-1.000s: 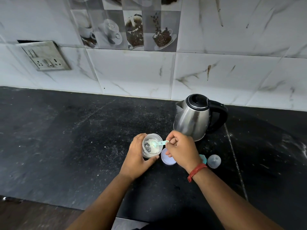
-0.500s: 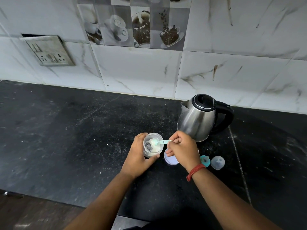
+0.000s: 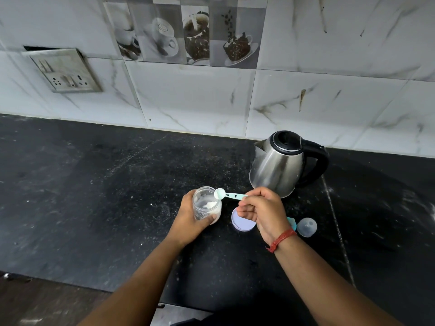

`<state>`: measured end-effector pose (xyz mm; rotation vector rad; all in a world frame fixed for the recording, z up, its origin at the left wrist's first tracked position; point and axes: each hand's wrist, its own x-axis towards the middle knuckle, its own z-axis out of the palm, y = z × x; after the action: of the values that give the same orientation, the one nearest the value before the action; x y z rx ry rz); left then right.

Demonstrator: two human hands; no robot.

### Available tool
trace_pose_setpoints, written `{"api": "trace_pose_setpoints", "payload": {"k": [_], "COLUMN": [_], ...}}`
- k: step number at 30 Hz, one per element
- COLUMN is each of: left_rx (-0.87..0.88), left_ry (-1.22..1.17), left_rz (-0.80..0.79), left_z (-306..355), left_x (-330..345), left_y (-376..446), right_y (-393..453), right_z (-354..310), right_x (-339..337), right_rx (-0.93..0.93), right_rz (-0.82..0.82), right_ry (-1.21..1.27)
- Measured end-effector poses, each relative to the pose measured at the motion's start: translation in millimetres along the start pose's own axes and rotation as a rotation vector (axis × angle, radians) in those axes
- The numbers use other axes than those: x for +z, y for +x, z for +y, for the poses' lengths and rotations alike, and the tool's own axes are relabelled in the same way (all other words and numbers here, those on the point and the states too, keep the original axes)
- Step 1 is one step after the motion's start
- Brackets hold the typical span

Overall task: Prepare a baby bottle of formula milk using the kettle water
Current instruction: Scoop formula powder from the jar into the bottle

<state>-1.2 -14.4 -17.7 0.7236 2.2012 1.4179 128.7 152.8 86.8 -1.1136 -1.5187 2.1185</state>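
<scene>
My left hand (image 3: 188,222) is wrapped around a small clear jar (image 3: 207,205) with white powder in it, standing on the black counter (image 3: 94,196). My right hand (image 3: 263,212) pinches the handle of a pale green scoop (image 3: 227,195), whose bowl hovers at the jar's right rim with white powder in it. A steel kettle (image 3: 277,165) with a black lid and handle stands just behind my right hand. A round lilac lid (image 3: 242,223) lies flat under my right hand. A clear dome cap (image 3: 306,227) and a teal piece (image 3: 293,223) lie right of my wrist.
A tiled wall (image 3: 200,97) runs along the back of the counter, with a socket plate (image 3: 63,71) at the upper left. The counter's front edge (image 3: 70,282) runs along the bottom left.
The scoop has come up out of the jar and now sits at its right rim. The jar stays in my left hand. The view has shifted slightly.
</scene>
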Motion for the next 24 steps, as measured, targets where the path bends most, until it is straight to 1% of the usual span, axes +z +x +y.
{"api": "trace_pose_setpoints", "payload": {"k": [3, 5, 6, 7, 9, 11, 14, 17, 21, 24], "left_rx": [-0.015, -0.026, -0.010, 0.028, 0.176, 0.326, 0.467, 0.506, 0.425, 0.297], "left_ry": [-0.014, -0.039, -0.038, -0.023, 0.036, 0.103, 0.193, 0.215, 0.183, 0.196], "left_rz": [-0.015, 0.024, 0.068, 0.119, 0.204, 0.214, 0.159, 0.075, -0.102, -0.249], "left_z": [0, 3, 7, 13, 30, 51, 74, 84, 81, 78], "left_x": [-2, -1, 0, 1, 3, 7, 20, 43, 77, 99], "left_y": [-1, -3, -4, -6, -8, -8, -3, 3, 9, 12], "right_y": [-1, -3, -4, -5, -6, -7, -8, -10, -14, -18], "right_z": [-2, -5, -6, -8, -13, -16, -22, -27, -29, -28], "right_x": [-6, -12, -15, -18, -25, -33, -47, -67, -95, -111], "right_rx": [-0.010, -0.029, -0.041, -0.052, -0.073, -0.089, -0.102, -0.114, -0.117, -0.120], "right_rz": [0.021, 0.046, 0.060, 0.073, 0.096, 0.118, 0.158, 0.200, 0.256, 0.286], "right_ry": [0.029, 0.056, 0.074, 0.096, 0.131, 0.150, 0.181, 0.205, 0.230, 0.238]}}
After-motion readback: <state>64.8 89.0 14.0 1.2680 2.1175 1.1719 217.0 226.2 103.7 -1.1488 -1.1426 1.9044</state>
